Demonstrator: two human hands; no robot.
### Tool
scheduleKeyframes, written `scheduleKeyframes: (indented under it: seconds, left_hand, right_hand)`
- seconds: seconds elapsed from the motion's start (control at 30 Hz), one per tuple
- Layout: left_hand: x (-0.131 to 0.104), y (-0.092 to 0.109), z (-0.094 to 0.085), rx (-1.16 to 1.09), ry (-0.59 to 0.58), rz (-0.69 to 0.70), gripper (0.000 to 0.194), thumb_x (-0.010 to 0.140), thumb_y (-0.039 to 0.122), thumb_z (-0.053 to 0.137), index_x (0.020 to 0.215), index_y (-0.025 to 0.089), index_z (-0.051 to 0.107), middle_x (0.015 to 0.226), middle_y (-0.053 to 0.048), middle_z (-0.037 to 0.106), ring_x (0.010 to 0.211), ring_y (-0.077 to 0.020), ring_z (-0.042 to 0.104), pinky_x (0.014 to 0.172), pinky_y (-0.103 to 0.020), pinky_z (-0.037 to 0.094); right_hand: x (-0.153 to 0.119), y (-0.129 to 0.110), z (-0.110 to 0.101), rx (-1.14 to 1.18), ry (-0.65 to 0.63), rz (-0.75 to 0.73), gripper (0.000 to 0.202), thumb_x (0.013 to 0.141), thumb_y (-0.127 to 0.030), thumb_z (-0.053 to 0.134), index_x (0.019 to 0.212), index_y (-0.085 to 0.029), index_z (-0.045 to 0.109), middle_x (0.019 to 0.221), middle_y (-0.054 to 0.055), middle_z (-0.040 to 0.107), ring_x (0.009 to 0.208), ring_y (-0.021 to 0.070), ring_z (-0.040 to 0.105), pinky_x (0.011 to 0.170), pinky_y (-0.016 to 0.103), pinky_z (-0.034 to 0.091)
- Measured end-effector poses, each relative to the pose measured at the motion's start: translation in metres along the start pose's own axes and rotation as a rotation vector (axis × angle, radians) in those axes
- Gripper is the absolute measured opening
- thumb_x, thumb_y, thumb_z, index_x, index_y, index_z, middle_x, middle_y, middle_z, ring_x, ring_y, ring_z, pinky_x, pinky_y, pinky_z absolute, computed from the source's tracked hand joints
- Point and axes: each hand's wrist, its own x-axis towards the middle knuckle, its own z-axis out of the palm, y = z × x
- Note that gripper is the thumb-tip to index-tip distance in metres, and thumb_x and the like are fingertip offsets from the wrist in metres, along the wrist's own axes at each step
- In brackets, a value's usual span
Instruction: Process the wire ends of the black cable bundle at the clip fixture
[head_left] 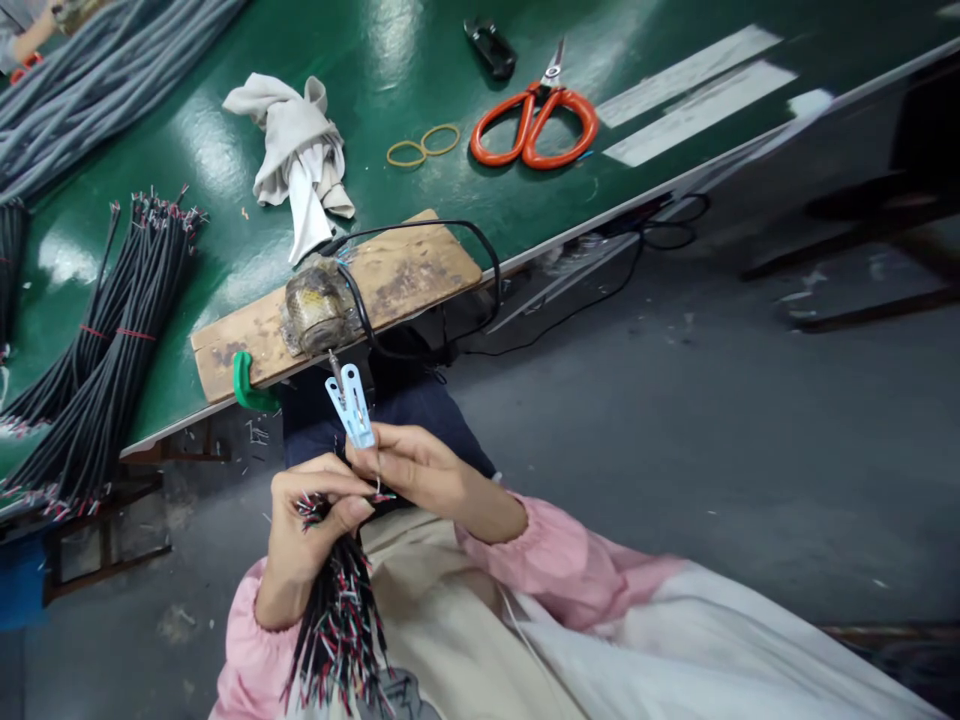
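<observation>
My left hand [311, 515] is closed around a bundle of black wires [337, 620] with red, white and black stripped ends, which hangs down over my lap. Its thumb and index finger pinch near one wire end. My right hand [420, 475] has its fingers closed on thin wire strands just beside the left fingertips. Touching the right fingertips is a light blue clothespin [351, 405], at the tip of a thin metal shaft that comes out of a small taped motor [315, 305]. The motor sits on a wooden board [405, 270] at the table edge.
On the green table [420, 60] lie orange-handled scissors [534, 125], a black clipper [491, 50], rubber bands [424, 147], a cloth [296, 150], paper strips [697, 110], black wire bundles [127, 340] and grey cables [112, 80]. A green clamp [251, 385] grips the board. A person's hand [34, 38] shows top left.
</observation>
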Motion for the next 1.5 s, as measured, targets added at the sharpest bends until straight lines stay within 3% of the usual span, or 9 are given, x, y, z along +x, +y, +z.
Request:
scheduleKeyframes:
  seconds: [0.13, 0.27, 0.4, 0.77, 0.9, 1.07, 1.23, 1.37, 1.5]
  left_hand:
    - [-0.003, 0.004, 0.000, 0.102, 0.071, 0.124, 0.006, 0.070, 0.029, 0.085, 0.072, 0.024, 0.083, 0.058, -0.003, 0.069, 0.039, -0.0068, 0.050, 0.037, -0.018, 0.038]
    - [-0.001, 0.009, 0.003, 0.118, 0.118, 0.186, 0.006, 0.069, 0.021, 0.085, 0.073, 0.026, 0.083, 0.059, 0.000, 0.069, 0.039, -0.0065, 0.051, 0.037, -0.018, 0.040]
    - [0.002, 0.011, 0.005, 0.086, 0.179, 0.159, 0.010, 0.069, 0.017, 0.083, 0.074, 0.026, 0.082, 0.061, 0.001, 0.067, 0.039, -0.0055, 0.051, 0.037, -0.016, 0.040]
    - [0.010, 0.012, 0.010, 0.095, 0.163, 0.071, 0.008, 0.070, 0.016, 0.080, 0.066, 0.023, 0.081, 0.055, 0.002, 0.062, 0.037, -0.0041, 0.047, 0.037, -0.015, 0.037]
    - [0.007, 0.015, 0.012, 0.102, 0.190, 0.084, 0.007, 0.068, 0.017, 0.081, 0.065, 0.023, 0.080, 0.055, 0.002, 0.063, 0.037, -0.0044, 0.047, 0.036, -0.015, 0.035]
    - [0.003, 0.018, 0.012, 0.140, 0.144, -0.002, 0.017, 0.068, 0.031, 0.084, 0.059, 0.018, 0.078, 0.049, -0.001, 0.060, 0.034, -0.0047, 0.044, 0.034, -0.017, 0.030]
    - [0.007, 0.015, 0.011, 0.180, -0.006, -0.329, 0.046, 0.066, 0.053, 0.080, 0.049, 0.012, 0.070, 0.039, 0.000, 0.050, 0.032, -0.0047, 0.037, 0.032, -0.017, 0.026]
    - [0.010, 0.009, 0.015, 0.137, -0.039, -0.399, 0.040, 0.054, 0.043, 0.087, 0.050, 0.011, 0.064, 0.042, 0.003, 0.048, 0.038, -0.0045, 0.036, 0.036, -0.017, 0.028]
    - [0.010, 0.000, 0.016, 0.139, -0.001, -0.316, 0.034, 0.055, 0.033, 0.085, 0.049, 0.012, 0.058, 0.045, 0.005, 0.046, 0.042, -0.0042, 0.036, 0.041, -0.017, 0.029]
  right_hand:
    - [0.016, -0.006, -0.005, -0.068, 0.265, -0.039, 0.048, 0.074, -0.060, 0.076, 0.072, -0.015, 0.059, 0.067, -0.003, 0.047, 0.062, 0.0098, 0.038, 0.058, 0.025, 0.031]
    - [0.039, -0.023, 0.003, -0.075, 0.200, -0.036, 0.059, 0.072, -0.072, 0.068, 0.065, -0.014, 0.063, 0.063, -0.001, 0.051, 0.057, 0.0093, 0.042, 0.053, 0.025, 0.032]
    - [0.051, -0.030, 0.014, 0.067, 0.201, 0.022, 0.054, 0.069, -0.066, 0.075, 0.060, -0.013, 0.065, 0.058, -0.002, 0.052, 0.051, 0.0067, 0.043, 0.048, 0.022, 0.034]
    - [0.047, -0.015, 0.009, 0.301, 0.162, 0.159, 0.055, 0.074, -0.067, 0.068, 0.061, -0.014, 0.066, 0.057, 0.001, 0.057, 0.055, 0.0096, 0.048, 0.054, 0.022, 0.040]
    - [0.039, -0.006, 0.001, 0.311, 0.212, 0.181, 0.058, 0.067, -0.072, 0.071, 0.061, -0.014, 0.066, 0.060, 0.002, 0.059, 0.057, 0.0101, 0.047, 0.054, 0.022, 0.038]
    - [0.011, -0.003, -0.007, 0.037, 0.338, 0.019, 0.041, 0.069, -0.055, 0.082, 0.063, -0.016, 0.068, 0.059, -0.002, 0.057, 0.057, 0.0087, 0.046, 0.056, 0.023, 0.036]
    - [-0.008, -0.010, -0.004, -0.373, 0.280, -0.211, 0.027, 0.084, -0.038, 0.073, 0.068, -0.018, 0.069, 0.061, -0.001, 0.060, 0.058, 0.0108, 0.049, 0.056, 0.025, 0.038]
    - [-0.009, -0.020, 0.010, -0.703, 0.166, -0.463, 0.010, 0.086, -0.024, 0.072, 0.080, -0.016, 0.073, 0.070, 0.002, 0.067, 0.067, 0.0131, 0.054, 0.065, 0.028, 0.044]
    - [-0.009, -0.023, 0.019, -0.840, 0.191, -0.522, 0.006, 0.086, -0.012, 0.067, 0.082, -0.014, 0.070, 0.072, 0.003, 0.066, 0.069, 0.0141, 0.054, 0.066, 0.030, 0.044]
